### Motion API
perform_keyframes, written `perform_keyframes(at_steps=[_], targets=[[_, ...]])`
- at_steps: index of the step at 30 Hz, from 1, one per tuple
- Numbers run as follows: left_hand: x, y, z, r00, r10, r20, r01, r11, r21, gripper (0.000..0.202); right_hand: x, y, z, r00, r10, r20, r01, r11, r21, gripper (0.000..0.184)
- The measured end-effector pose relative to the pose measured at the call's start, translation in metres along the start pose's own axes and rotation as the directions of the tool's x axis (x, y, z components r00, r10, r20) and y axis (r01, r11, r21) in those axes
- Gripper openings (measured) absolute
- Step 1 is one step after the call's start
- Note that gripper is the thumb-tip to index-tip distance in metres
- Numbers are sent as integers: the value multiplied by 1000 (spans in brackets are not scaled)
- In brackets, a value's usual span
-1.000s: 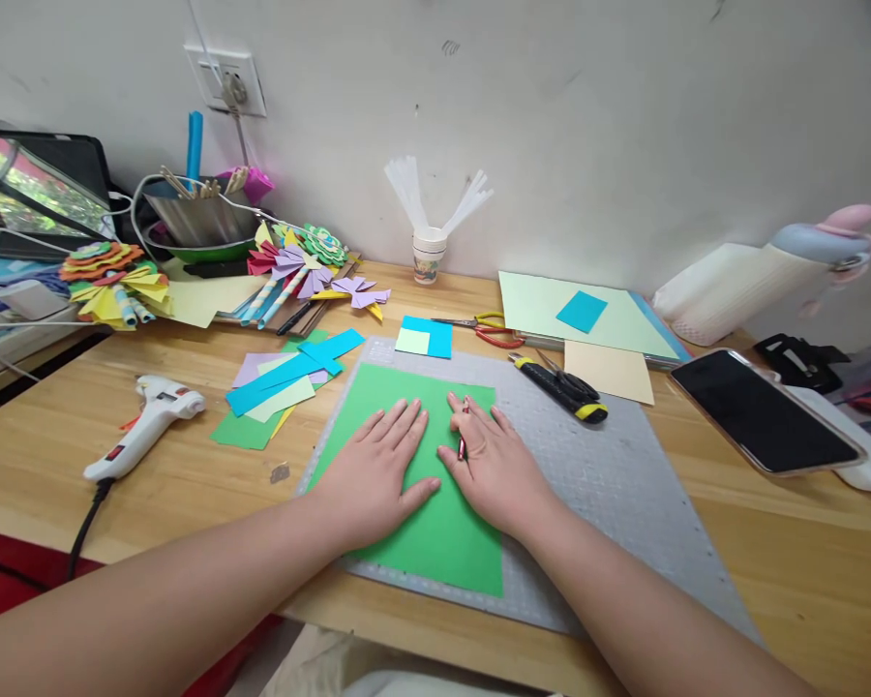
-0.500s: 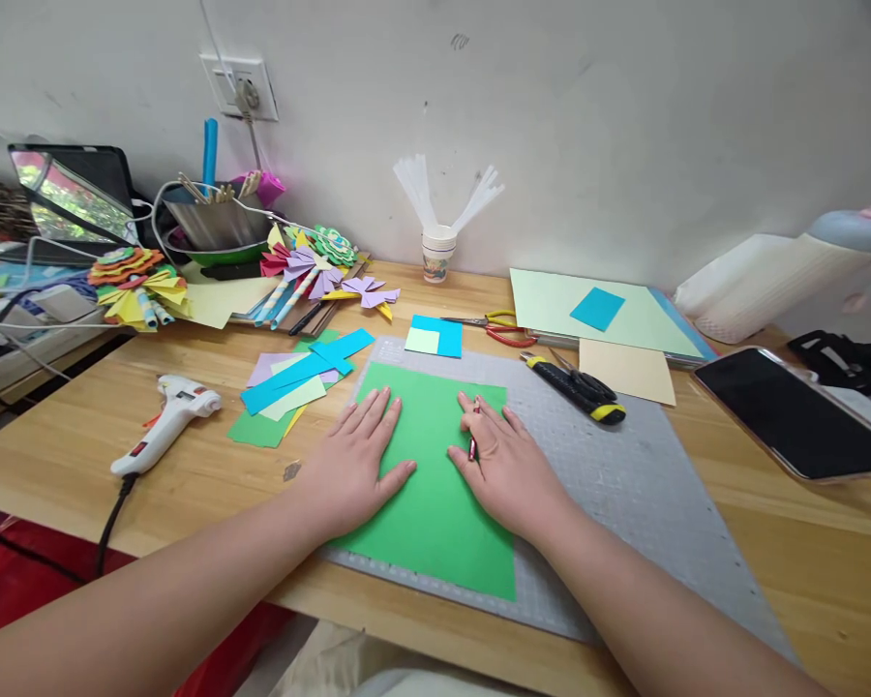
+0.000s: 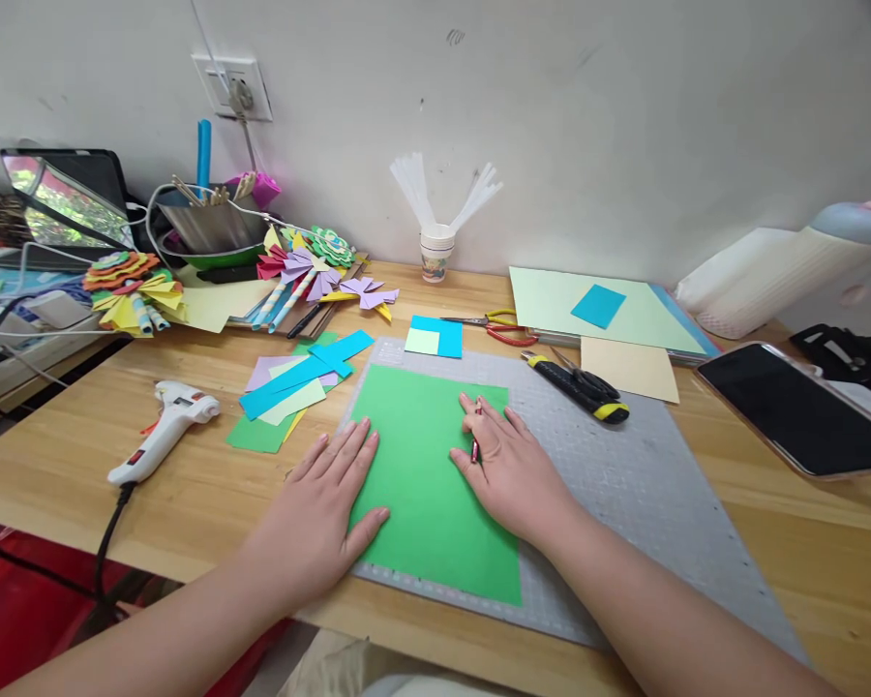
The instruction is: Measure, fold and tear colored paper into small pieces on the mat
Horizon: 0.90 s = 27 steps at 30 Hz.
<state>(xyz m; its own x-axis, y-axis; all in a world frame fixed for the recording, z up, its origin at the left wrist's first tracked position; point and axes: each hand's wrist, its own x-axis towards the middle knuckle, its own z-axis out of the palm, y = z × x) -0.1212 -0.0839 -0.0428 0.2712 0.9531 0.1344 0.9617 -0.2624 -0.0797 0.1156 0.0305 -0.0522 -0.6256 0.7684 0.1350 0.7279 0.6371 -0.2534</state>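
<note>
A green sheet of paper [image 3: 425, 474] lies flat on a grey cutting mat [image 3: 668, 542]. My left hand [image 3: 326, 503] is spread over the paper's left edge, fingers stretched out and holding nothing. On the right part of the sheet rests my right hand [image 3: 512, 465], with a slim dark red pen [image 3: 476, 443] tucked between its fingers. Part of the pen is hidden by the fingers. Beyond the sheet's top edge sits a small blue paper piece [image 3: 450, 334] with a pale green square [image 3: 422, 342] on it.
Paper scraps [image 3: 305, 378] and a white glue gun [image 3: 164, 431] lie to the left. Scissors [image 3: 504, 327], a utility knife [image 3: 577, 387] and a phone [image 3: 798, 407] are on the right. Behind stand a paper cup [image 3: 436, 254] with white strips and several paper flowers [image 3: 123, 290].
My left hand has slid left and towards me, from on the green sheet to its left edge. My right hand with the pen stays in place.
</note>
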Motion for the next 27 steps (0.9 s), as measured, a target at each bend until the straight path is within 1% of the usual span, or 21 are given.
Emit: perform_keyframes(at_steps=[4,7,9,11,12,13,14,15,16,17,18,19,21,22,23,24,27], targets=[[-18,2,-1,999,17,-32,-15,999,40,79,0,0,0,1000,-4,-4,4,1000,-8,17],[-28,6,-3,999,31,-38,-30,999,29,82,-1,0,1,1000,-4,-14,4,1000,-10,16],[-33,11,-8,997,77,-28,-77,997,9,85,-1,0,1,1000,-3,-17,3,1000,-6,16],[-37,17,-16,984,177,-2,-177,984,-26,87,-1,1,1,1000,-1,-21,1,1000,1,16],[-39,19,-21,965,263,18,-262,963,-59,84,-2,1,1,1000,-2,-23,2,1000,5,16],[-42,22,-25,929,369,27,-365,925,-105,77,-2,1,1,1000,-2,-25,3,1000,9,16],[-45,24,-29,880,475,21,-467,871,-153,66,-2,1,1,1000,-3,-26,3,1000,11,16],[-49,25,-31,826,563,-10,-554,810,-192,54,-2,2,2,1000,-5,-26,5,1000,12,17],[-53,26,-31,787,614,-56,-610,763,-213,46,-2,2,2,1000,-5,-25,6,1000,11,17],[-58,26,-31,773,625,-109,-632,745,-215,43,-2,2,2,1000,-6,-23,6,1000,8,17],[-61,26,-29,787,595,-164,-617,760,-203,43,-2,2,2,1000,-5,-22,5,1000,5,17],[-64,25,-27,819,535,-208,-571,799,-191,43,-2,2,2,1000,-3,-21,3,1000,2,18],[-66,23,-22,883,385,-267,-437,883,-173,44,-1,2,2,1000,1,-20,-1,1000,-3,18],[-66,23,-20,906,318,-280,-371,915,-160,46,-1,2,2,1000,2,-19,-3,1000,-6,19],[-65,23,-18,922,270,-276,-317,938,-142,48,-1,2,2,1000,2,-17,-2,1000,-7,19],[-64,23,-17,933,246,-264,-285,951,-120,49,-1,2,2,1000,1,-16,-1,1000,-8,19],[-63,26,-12,950,233,-208,-250,967,-58,50,-2,3,3,1000,-7,-15,7,1000,-4,18]])
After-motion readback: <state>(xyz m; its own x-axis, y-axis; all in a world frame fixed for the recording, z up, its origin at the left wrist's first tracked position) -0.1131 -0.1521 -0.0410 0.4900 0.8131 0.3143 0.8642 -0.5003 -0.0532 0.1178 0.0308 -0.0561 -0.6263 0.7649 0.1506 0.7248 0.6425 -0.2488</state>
